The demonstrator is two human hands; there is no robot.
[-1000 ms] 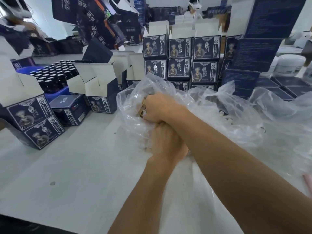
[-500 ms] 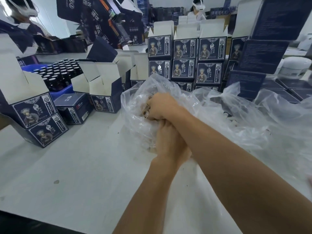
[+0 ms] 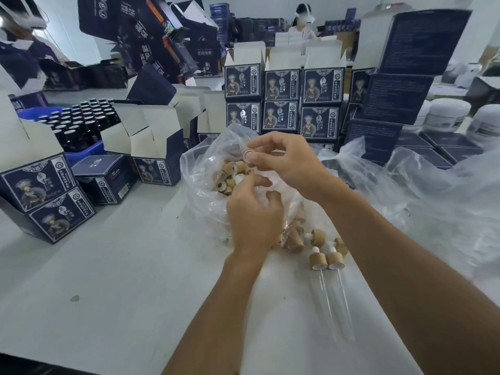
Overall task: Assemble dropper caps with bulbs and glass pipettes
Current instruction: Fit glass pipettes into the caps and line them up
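Observation:
My right hand pinches a tan dropper cap with a white inside, held above the mouth of a clear plastic bag. Several loose tan caps lie in the bag. Just below, my left hand sits at the bag's mouth with its fingers curled; whether it holds anything is hidden. Two assembled droppers with white bulbs and glass pipettes lie on the white table to the right of my left wrist. More capped bulbs lie beside them.
Open dark blue cartons stand left of the bag and stacked ones behind it. A blue crate of dark bottles is at far left. White jars and another crumpled plastic bag are at right. People work in the background.
My hands, pressed together in the bag before, have come apart. The right hand has lifted out with a cap. The assembled droppers on the table are now uncovered.

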